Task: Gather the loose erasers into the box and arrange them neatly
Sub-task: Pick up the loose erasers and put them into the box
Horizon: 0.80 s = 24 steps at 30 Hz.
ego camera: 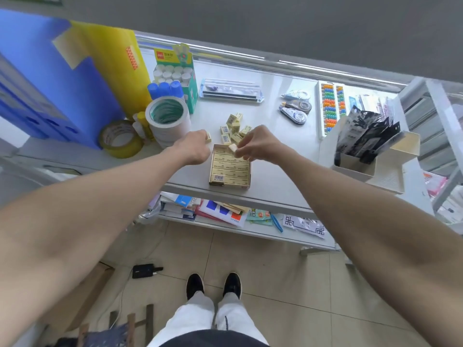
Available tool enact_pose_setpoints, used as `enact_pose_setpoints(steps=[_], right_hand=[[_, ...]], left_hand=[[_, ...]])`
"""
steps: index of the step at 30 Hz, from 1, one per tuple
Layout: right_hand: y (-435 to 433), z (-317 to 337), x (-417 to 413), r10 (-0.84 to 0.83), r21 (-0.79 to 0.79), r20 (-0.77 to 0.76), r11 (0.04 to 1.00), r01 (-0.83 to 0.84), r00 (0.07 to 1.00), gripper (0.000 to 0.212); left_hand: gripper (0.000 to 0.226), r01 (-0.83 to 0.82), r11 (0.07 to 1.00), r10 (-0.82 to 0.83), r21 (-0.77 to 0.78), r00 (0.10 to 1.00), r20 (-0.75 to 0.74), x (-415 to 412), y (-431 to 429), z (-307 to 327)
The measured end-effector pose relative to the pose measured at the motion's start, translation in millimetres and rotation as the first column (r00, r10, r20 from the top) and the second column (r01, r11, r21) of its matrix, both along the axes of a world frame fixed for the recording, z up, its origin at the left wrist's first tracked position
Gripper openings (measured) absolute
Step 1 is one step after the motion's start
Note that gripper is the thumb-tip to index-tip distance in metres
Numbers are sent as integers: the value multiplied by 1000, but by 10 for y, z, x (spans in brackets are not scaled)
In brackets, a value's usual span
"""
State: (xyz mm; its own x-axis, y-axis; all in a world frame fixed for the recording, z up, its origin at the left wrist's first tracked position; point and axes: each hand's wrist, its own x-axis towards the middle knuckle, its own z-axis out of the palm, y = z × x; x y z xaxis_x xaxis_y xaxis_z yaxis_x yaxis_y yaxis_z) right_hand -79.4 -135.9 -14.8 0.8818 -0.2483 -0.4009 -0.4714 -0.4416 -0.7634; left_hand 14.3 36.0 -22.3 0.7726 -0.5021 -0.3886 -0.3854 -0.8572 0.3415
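A small open cardboard box (pixel 247 169) stands near the front edge of the white table, with rows of cream erasers lying flat inside. Just behind it lies a loose pile of several cream erasers (pixel 234 128). My right hand (pixel 255 144) hovers over the box's far end, pinching one eraser (pixel 233 148) between fingertips. My left hand (pixel 193 147) is closed to the left of the box, with another eraser (pixel 208 136) sticking out of its far side.
A stack of tape rolls (pixel 167 121) and a yellow tape roll (pixel 120 139) stand left of the box. Glue sticks (pixel 175 73), a ruler set (pixel 231 91), correction tapes (pixel 297 108), an abacus (pixel 330 106) and a white organiser (pixel 375 156) surround the work spot.
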Motion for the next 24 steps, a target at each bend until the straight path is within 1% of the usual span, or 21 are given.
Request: enact_pose_setpoints(steps=[2,5,8,10,12,14,15,17,19,20,21,24], right_hand=[[178,-53,53,46,50,-17,998,-45,999,27],[343,-116,126,114,36,-110,993,-110,987,31],[258,-80,159,160,20,-159,987,-159,974,22],[114,-26,164,109,-18,-134,994,-112,985,17],[-50,0,168,-29,-102,-59,995,23,998,18],[-198,-13,174,-160,-220,32,962,163,987,19],[-269,-35,176,-197,-259,57,944,205,979,19],[-366,-101,172,-218,-253,33,942,219,975,28],[-383,-162,165,-166,-230,-25,960,156,986,42],[-373,-189,166,-136,-240,-25,963,126,990,44],[-354,-206,168,-124,-255,-4,960,119,992,40],[-321,-214,180,-164,-311,67,934,176,984,13]], left_hand=[[49,-8,1000,8,6,1000,9,12,21,9],[49,-10,1000,9,14,1000,9,31,44,32],[48,-5,1000,5,3,1000,-7,52,34,25],[49,-5,1000,4,-13,1000,-27,60,-4,6],[49,-6,1000,5,-26,999,-39,68,-67,-15],[52,-3,1000,2,-31,999,-40,78,-143,-30],[53,-1,999,0,-32,999,-42,81,-187,-31],[55,6,1000,-7,-28,999,-38,85,-272,-26],[54,18,1000,-18,-16,1000,-16,87,-353,-7],[52,24,1000,-24,-11,1000,-3,89,-393,0],[51,31,999,-31,-7,1000,7,89,-431,11],[50,52,999,-52,-11,998,32,91,-525,46]])
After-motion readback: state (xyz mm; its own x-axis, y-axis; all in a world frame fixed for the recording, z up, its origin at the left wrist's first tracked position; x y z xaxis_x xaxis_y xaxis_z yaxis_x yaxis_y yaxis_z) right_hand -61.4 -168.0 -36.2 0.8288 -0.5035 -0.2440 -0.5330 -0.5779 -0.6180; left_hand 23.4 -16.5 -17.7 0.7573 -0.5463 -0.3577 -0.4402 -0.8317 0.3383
